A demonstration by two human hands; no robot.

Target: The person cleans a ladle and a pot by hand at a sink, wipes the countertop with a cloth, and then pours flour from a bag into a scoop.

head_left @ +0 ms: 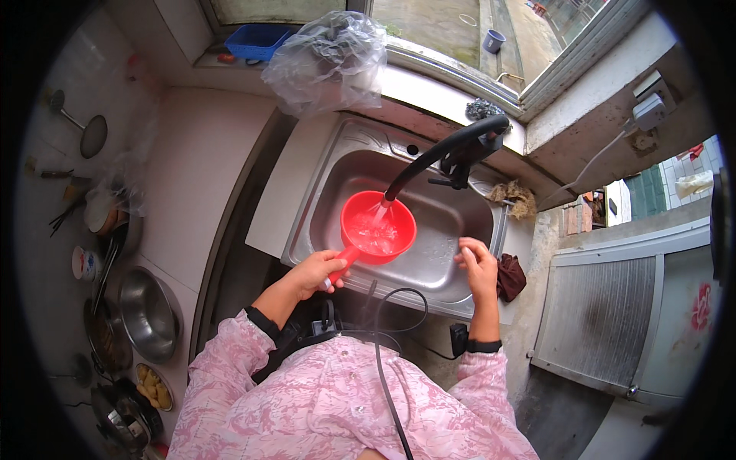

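My left hand point(319, 272) grips the handle of a red plastic water ladle point(378, 227), which is over the left part of a stainless steel sink point(434, 230). Water runs from the black flexible spout of a faucet point(445, 144) into the ladle, where it splashes and bubbles. My right hand point(478, 263) is raised over the right front edge of the sink with fingers slightly curled and nothing visible in it. Just right of it, a dark red cloth point(510, 278) lies beside the sink.
A clear plastic bag point(328, 63) and a blue plastic basket point(257, 42) sit by the window. A fibrous scrubber point(513, 198) lies at the sink's right rim, and a steel wool pad point(484, 109) on the sill. On the left counter stand a metal basin point(149, 314) and several pans.
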